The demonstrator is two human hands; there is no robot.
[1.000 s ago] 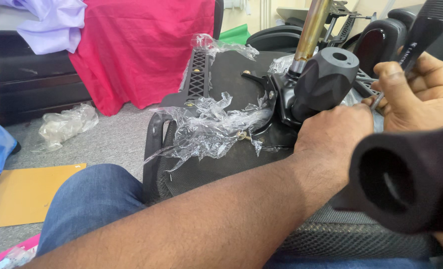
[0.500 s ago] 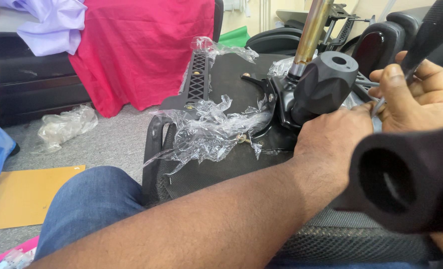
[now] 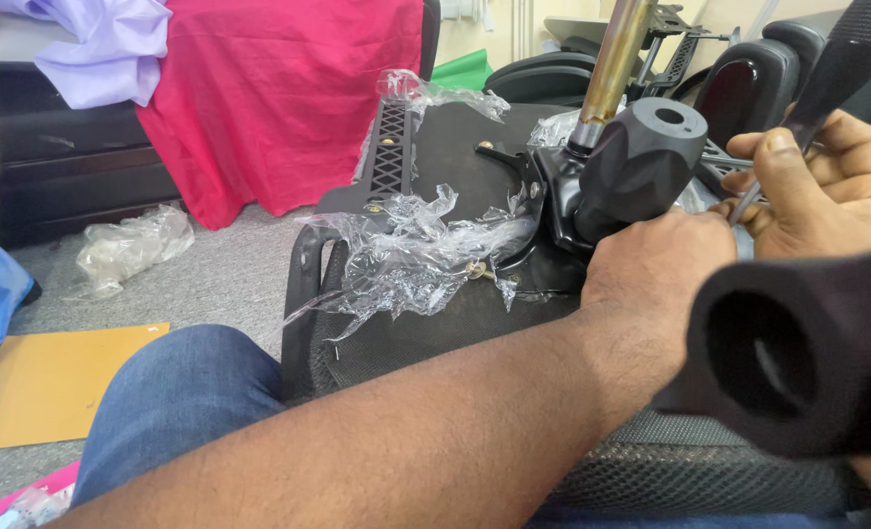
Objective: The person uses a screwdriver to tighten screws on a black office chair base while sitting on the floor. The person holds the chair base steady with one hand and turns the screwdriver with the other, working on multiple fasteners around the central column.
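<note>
Gripping a thin metal tool (image 3: pixel 749 204) between pinched fingers, the right hand (image 3: pixel 827 186) works just beside the black mechanism (image 3: pixel 631 171) on the upturned chair seat (image 3: pixel 455 147). The left hand (image 3: pixel 651 279) rests on that mechanism; whether its fingers close I cannot tell. A fastening step seems in hand, and the next move needs steady alignment. Loose plastic wrap (image 3: pixel 416 255) holds small hardware.

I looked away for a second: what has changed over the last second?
Almost nothing. The right hand keeps its grip on the thin metal tool; the left hand stays against the black chair mechanism. The crumpled clear plastic wrap is unmoved.
</note>
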